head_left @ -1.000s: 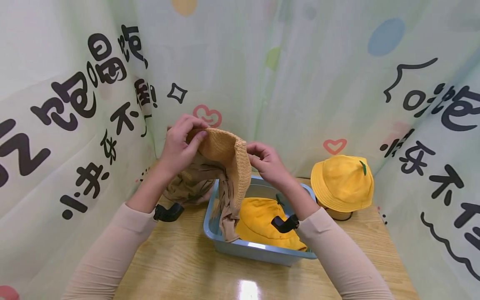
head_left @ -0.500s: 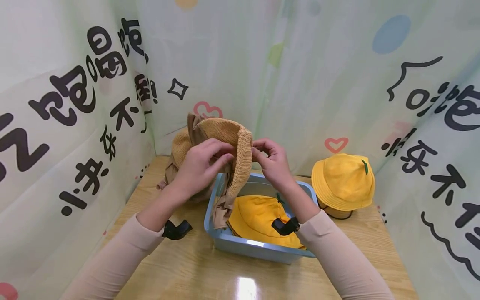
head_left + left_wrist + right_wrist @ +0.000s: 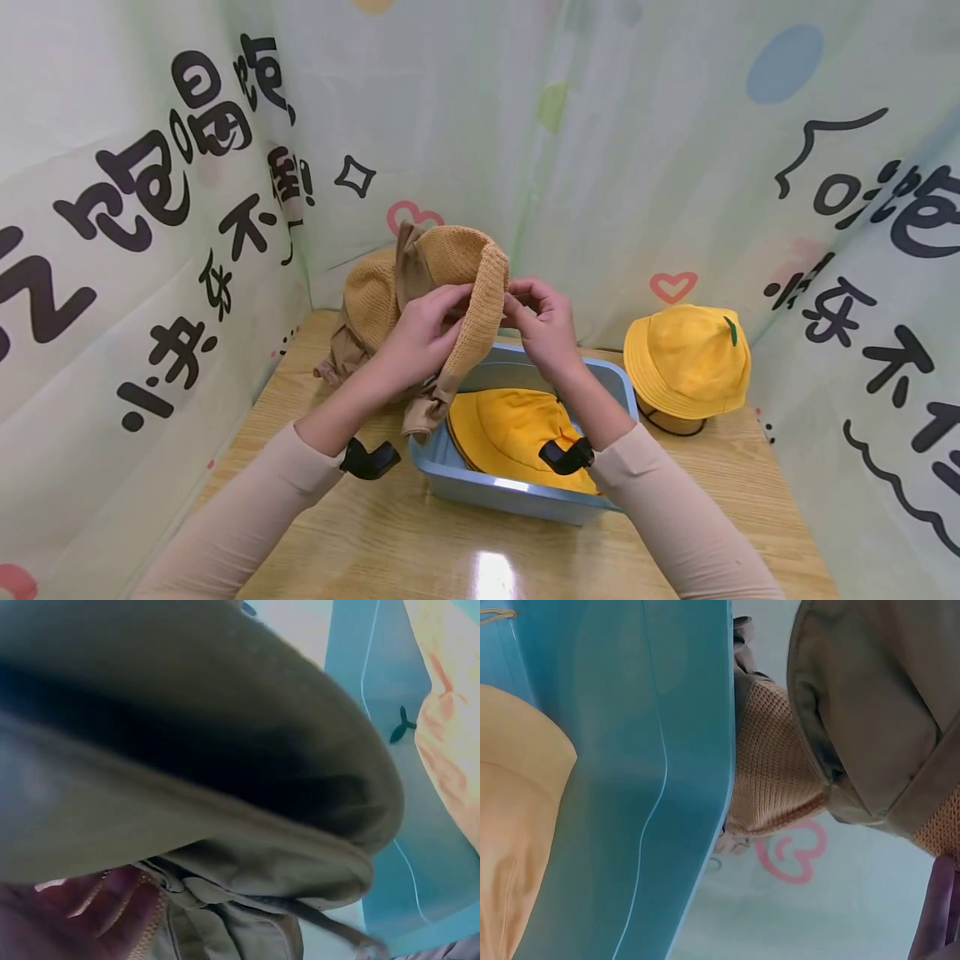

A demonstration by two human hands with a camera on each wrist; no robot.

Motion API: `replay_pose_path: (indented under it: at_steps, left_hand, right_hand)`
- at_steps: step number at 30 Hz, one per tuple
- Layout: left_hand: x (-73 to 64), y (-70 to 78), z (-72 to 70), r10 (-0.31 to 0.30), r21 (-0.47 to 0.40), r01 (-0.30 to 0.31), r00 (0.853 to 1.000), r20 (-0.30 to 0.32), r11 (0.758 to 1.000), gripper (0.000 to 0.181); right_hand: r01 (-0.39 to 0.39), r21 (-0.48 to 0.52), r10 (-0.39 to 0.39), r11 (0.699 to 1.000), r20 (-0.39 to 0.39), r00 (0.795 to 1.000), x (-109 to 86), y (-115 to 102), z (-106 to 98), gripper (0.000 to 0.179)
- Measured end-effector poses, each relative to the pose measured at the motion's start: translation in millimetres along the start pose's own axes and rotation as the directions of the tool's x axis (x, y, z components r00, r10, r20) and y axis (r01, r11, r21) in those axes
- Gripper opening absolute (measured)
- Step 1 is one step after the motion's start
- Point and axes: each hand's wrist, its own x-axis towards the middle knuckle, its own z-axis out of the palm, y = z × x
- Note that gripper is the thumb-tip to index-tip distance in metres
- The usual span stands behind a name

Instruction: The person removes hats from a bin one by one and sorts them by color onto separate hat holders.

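Note:
A tan knitted sun hat (image 3: pixel 487 304) with brown cloth trim is raised over the blue basin's back left part. Pinched at its right edge, it hangs from my right hand (image 3: pixel 546 325). The left hand (image 3: pixel 423 333) grips it from the other side, fingertips hidden behind the knit. Brown cloth (image 3: pixel 247 795) fills much of the left wrist view, above the curled fingers (image 3: pixel 112 911). Behind the held hat a second tan knitted hat (image 3: pixel 371 292) with brown trim (image 3: pixel 750 656) sits on the table. The right wrist view shows cloth trim (image 3: pixel 870 712) on the held hat.
In the blue basin (image 3: pixel 510 500) lies a yellow bucket hat (image 3: pixel 510 429). Another yellow bucket hat (image 3: pixel 686 362) with a green leaf tab sits on a stand at the right. A wooden table (image 3: pixel 390 533) carries everything, and printed curtains (image 3: pixel 600 192) enclose its sides and back.
The left hand has left the hat's upper left edge, moving right and down toward the right hand. The brown trim's hanging end has swung left; the second knitted hat is now visible.

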Motion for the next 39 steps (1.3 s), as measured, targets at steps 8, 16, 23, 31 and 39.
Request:
replay_pose_path:
  at_steps: [8,16,23,31,39]
  left_hand:
    - [6.3,-2.9,4.7,-0.071,-0.044,0.069,0.996,-0.059,0.997,0.023]
    - [5.8,-6.9,2.2,-0.148,-0.123,0.135,0.983,-0.107,0.983,0.007]
    - [2.1,-7.1,-6.3,-0.15,-0.102,0.136,0.978,-0.146,0.985,0.01]
    - [-5.7,-2.6,-23.7,-0.141,-0.023,0.139,0.971,-0.195,0.99,0.014]
    - [-8.8,6.8,-42.0,-0.06,0.063,0.075,0.976,-0.21,0.995,0.017]
  right_hand:
    - [0.066,-0.068,-0.07,0.995,-0.055,0.996,-5.0,0.4,8.6,0.015]
    - [0.08,-0.122,-0.087,0.989,-0.055,0.995,-7.6,-3.4,14.3,0.013]
    - [0.077,-0.127,-0.086,0.989,-0.07,0.994,-4.7,0.1,6.2,0.013]
    - [0.094,-0.139,-0.105,0.986,-0.077,0.991,-2.1,1.9,-1.0,0.016]
    - [0.074,-0.168,-0.091,0.983,-0.098,0.991,-0.1,-3.1,-9.0,0.015]
